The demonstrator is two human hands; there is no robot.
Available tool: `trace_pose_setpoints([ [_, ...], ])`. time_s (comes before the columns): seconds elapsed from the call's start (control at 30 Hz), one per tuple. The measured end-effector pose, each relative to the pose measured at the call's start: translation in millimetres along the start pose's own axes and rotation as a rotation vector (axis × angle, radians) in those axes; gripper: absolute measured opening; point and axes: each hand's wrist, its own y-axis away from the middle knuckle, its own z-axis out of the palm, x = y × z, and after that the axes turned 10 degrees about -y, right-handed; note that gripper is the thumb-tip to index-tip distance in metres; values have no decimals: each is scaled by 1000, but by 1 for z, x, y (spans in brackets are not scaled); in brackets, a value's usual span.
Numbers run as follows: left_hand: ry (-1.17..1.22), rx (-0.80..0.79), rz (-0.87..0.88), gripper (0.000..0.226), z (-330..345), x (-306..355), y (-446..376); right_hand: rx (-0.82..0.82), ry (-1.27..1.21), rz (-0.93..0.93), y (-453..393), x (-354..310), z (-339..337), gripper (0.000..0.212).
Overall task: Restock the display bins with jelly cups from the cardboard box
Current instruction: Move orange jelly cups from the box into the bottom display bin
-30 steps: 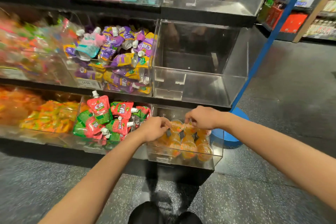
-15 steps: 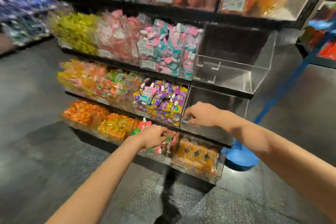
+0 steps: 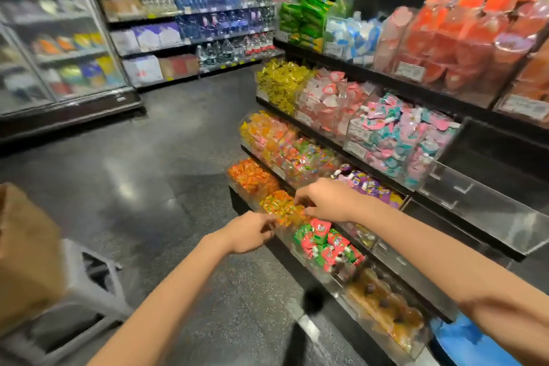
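The brown cardboard box [image 3: 26,246] sits at the left edge on a grey stool [image 3: 92,285], its inside hidden. Orange jelly cups [image 3: 386,312] lie in the clear bottom bin [image 3: 416,348] at the lower right of the shelf. My left hand [image 3: 252,232] hovers in front of the bottom row of bins, fingers loosely curled, nothing in it. A little higher and to the right, my right hand [image 3: 323,202] hangs over the bins of orange sweets with fingers relaxed and pointing left; it holds nothing. Both hands are well left of the jelly cup bin.
The rack on the right holds bins of red-green pouches [image 3: 326,246], purple pouches [image 3: 368,187] and pink-teal pouches [image 3: 401,134]. Clear bins [image 3: 490,211] at its right end hold nothing. A blue base [image 3: 463,339] stands by the rack. Drink shelves and a cooler [image 3: 59,38] line the far aisle.
My view has swung left, bringing the box and aisle into sight. Both hands have come away from the jelly cup bin and moved left along the rack, holding nothing.
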Motion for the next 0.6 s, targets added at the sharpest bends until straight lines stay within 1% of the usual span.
trace_pose_setpoints([
  [0.1,31,50,-95,25,-9,-31,37,-13,22,-114,-29,-43,-1,31],
  [0.33,87,101,-353,27,-9,-126,139,-93,83,-314,-109,-155,17,32],
  [0.5,146,145,-509,28,-17,-210,225,-76,126,-446,-176,-264,24,33],
  [0.6,159,169,-564,28,-22,-265,281,-92,141,-494,-220,-337,36,33],
])
